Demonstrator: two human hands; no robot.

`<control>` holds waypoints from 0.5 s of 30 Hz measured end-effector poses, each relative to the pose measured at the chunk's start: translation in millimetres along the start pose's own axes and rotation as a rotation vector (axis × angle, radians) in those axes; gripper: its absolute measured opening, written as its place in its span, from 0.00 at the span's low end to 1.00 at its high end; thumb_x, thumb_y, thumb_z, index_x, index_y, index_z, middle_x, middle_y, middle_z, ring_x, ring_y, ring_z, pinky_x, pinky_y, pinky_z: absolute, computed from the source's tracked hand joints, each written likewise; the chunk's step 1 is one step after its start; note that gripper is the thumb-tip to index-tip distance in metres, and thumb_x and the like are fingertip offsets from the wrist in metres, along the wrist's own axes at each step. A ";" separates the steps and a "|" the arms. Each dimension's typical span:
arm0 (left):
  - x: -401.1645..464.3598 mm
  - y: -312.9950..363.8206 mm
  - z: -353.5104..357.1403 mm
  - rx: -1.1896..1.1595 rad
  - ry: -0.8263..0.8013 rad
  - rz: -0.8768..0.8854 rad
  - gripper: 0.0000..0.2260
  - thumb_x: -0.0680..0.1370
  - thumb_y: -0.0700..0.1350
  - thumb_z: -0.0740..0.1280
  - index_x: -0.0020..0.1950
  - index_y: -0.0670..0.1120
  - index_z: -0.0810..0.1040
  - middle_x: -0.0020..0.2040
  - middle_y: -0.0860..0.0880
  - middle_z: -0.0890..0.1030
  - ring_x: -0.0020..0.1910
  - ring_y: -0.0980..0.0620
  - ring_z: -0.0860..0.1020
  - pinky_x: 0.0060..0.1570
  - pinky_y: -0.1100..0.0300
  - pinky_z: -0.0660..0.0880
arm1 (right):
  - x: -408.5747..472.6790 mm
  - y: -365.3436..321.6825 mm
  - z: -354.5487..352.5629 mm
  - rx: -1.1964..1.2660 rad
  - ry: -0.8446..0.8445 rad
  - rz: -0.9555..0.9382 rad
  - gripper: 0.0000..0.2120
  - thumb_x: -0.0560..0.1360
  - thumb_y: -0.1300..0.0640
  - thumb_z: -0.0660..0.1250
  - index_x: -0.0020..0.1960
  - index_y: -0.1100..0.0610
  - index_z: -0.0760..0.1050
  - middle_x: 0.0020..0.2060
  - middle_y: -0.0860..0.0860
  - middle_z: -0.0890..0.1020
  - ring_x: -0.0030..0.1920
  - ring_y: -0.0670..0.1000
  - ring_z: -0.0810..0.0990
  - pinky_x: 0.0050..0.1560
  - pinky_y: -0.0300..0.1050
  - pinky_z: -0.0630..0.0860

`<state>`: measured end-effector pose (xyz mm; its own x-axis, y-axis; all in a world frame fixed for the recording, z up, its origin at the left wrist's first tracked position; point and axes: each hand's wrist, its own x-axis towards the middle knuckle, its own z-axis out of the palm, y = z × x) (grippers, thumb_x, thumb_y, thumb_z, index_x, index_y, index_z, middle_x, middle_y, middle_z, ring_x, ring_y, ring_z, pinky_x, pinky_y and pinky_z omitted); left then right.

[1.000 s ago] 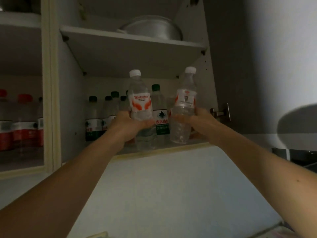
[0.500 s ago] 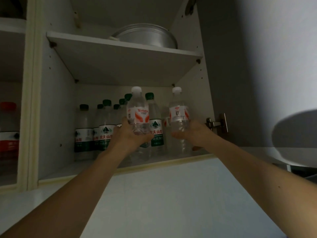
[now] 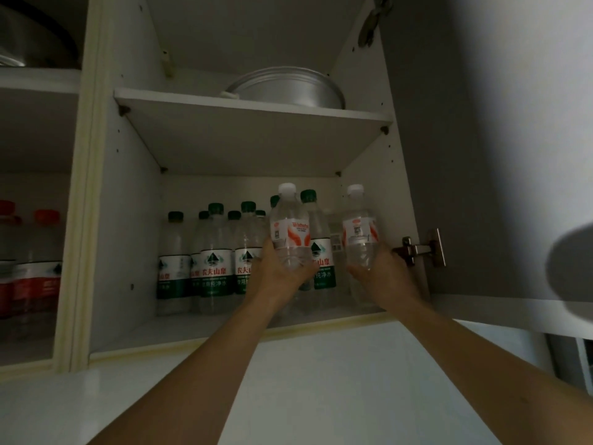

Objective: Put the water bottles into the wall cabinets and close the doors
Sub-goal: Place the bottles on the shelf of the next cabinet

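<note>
Bottles, two, white-capped, clear plastic with orange-and-white labels, both upright inside the lower compartment of the open wall cabinet (image 3: 134, 220). Left bottle (image 3: 289, 231): gripped low on the body by the left hand (image 3: 279, 272), fingers curled round it beneath the label, cap and label above the grip. Right bottle (image 3: 359, 231): gripped likewise by the right hand (image 3: 382, 273), near the cabinet's right wall and the door hinge (image 3: 414, 250). Whether either base rests on the cabinet floor cannot be told. Green-capped bottles (image 3: 215, 252) with green-and-white labels stand in rows behind and to the left. Metal basin (image 3: 285, 89) on the upper shelf. Red-labelled bottles (image 3: 35, 268) in the neighbouring compartment. Against half a second ago: both bottles sit deeper in the compartment and further apart, arms reaching further in.
</note>
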<state>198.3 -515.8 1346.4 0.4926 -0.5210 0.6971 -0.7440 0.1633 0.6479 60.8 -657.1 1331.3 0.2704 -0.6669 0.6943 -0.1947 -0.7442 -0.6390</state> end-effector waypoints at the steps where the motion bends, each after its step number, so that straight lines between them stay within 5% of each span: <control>1: 0.7 -0.4 4.6 0.009 0.015 -0.002 0.38 0.70 0.53 0.79 0.75 0.52 0.63 0.64 0.47 0.76 0.60 0.46 0.78 0.61 0.43 0.77 | -0.6 0.1 1.5 -0.018 0.014 0.001 0.26 0.76 0.49 0.72 0.70 0.54 0.69 0.59 0.56 0.79 0.56 0.57 0.80 0.56 0.59 0.79; 10: 7.7 -4.2 27.5 -0.028 0.035 0.007 0.39 0.71 0.54 0.78 0.75 0.53 0.59 0.66 0.48 0.76 0.58 0.50 0.77 0.53 0.56 0.73 | -9.5 -1.4 7.7 -0.026 0.057 0.010 0.28 0.79 0.48 0.68 0.73 0.57 0.62 0.62 0.58 0.77 0.57 0.60 0.80 0.55 0.61 0.80; 15: 9.7 2.3 16.1 0.010 -0.054 -0.006 0.38 0.70 0.56 0.78 0.74 0.52 0.62 0.65 0.50 0.77 0.62 0.49 0.77 0.63 0.47 0.76 | -17.6 -16.7 7.4 -0.026 0.111 -0.135 0.30 0.80 0.52 0.66 0.77 0.58 0.59 0.69 0.58 0.70 0.65 0.58 0.75 0.61 0.60 0.78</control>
<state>194.1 -534.0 1349.8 0.4721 -0.5667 0.6753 -0.7459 0.1514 0.6486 66.2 -632.6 1327.3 0.1908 -0.5596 0.8065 -0.1883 -0.8272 -0.5294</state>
